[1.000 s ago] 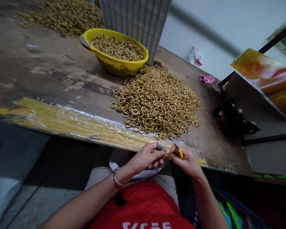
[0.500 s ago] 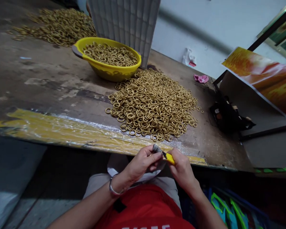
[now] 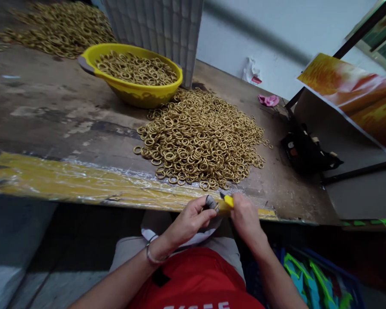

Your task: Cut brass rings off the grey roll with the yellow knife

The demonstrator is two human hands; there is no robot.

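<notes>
My left hand (image 3: 193, 219) pinches a small gold ring (image 3: 216, 207) between thumb and index finger; a grey cover (image 3: 211, 201) wraps that fingertip. In my right hand (image 3: 246, 214) is a yellow-handled knife (image 3: 228, 200), its dark blade pointing up and left, a little apart from the ring. Both hands are over the table's front edge, just below a big pile of gold rings (image 3: 202, 137). Behind the pile, at its left, a yellow basin (image 3: 141, 96) holds more rings.
Another ring pile (image 3: 64, 30) lies at the back left. A grey ridged panel (image 3: 157, 30) stands behind the basin. Yellow tape (image 3: 67, 180) covers the front edge. At the right are a pink cloth (image 3: 268, 101), a black bag (image 3: 305, 154) and a blue crate (image 3: 350, 279) below.
The knife has moved up and away from my left fingertips, leaving a gap. A ring now shows at my left fingertips. The view has shifted slightly, so the table's contents appear further left.
</notes>
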